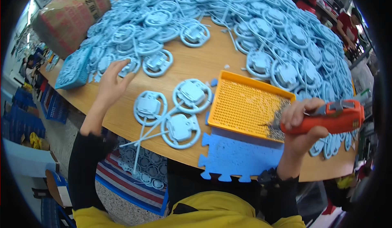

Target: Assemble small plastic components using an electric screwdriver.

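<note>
Brown parcel [72, 17] at far-left corner of tabletop [200, 60]; blue crate [56, 107] below left edge; co-worker [346, 27] in red past right edge.

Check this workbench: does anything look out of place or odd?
Stems of the three light-blue ring parts cross and overhang the near edge of the wooden table, so they might get knocked. Small metal pieces bunch at the yellow tray's right end, a milder oddity.
</note>
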`<state>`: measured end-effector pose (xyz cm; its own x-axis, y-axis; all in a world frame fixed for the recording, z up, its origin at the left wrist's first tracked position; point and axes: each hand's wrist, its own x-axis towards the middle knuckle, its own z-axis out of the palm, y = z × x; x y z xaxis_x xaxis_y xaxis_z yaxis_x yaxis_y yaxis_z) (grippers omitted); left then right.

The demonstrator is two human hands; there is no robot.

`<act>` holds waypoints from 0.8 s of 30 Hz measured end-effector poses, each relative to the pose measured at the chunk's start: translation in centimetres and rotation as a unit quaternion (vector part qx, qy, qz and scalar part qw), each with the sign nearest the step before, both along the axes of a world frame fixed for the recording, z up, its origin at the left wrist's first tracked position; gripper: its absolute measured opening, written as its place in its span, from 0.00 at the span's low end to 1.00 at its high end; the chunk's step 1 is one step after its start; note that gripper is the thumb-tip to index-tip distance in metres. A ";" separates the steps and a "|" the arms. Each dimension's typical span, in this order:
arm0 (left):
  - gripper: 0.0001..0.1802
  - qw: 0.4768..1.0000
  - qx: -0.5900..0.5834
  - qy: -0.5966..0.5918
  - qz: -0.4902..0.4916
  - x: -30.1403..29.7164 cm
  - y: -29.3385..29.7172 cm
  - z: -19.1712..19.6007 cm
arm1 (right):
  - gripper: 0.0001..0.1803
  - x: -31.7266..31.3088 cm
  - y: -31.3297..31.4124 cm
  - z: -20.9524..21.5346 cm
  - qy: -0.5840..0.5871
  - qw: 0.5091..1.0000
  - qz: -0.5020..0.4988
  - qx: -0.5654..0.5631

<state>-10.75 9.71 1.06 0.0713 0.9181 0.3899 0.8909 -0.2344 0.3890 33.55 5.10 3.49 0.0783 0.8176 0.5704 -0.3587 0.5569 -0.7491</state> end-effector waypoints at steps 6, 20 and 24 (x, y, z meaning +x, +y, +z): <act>0.31 0.987 -0.025 0.062 -0.148 13.4 -9.8 0.2 | 0.37 0.4 -0.1 -0.7 0.021 0.999 0.046 -0.020; 0.42 0.995 -0.093 0.027 -0.030 14.9 -12.5 -0.7 | 0.40 1.0 -1.0 -1.4 -0.042 0.995 -0.019 -0.086; 0.43 0.985 -0.105 0.037 -0.135 16.5 -13.6 1.1 | 0.40 1.8 -0.4 -2.3 -0.054 0.997 0.025 -0.043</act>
<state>5.76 -3.91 2.17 0.3442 0.9218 0.1783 0.8354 -0.3874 0.3900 35.32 4.65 1.15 -0.0227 0.8648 0.5015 -0.2988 0.4728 -0.8289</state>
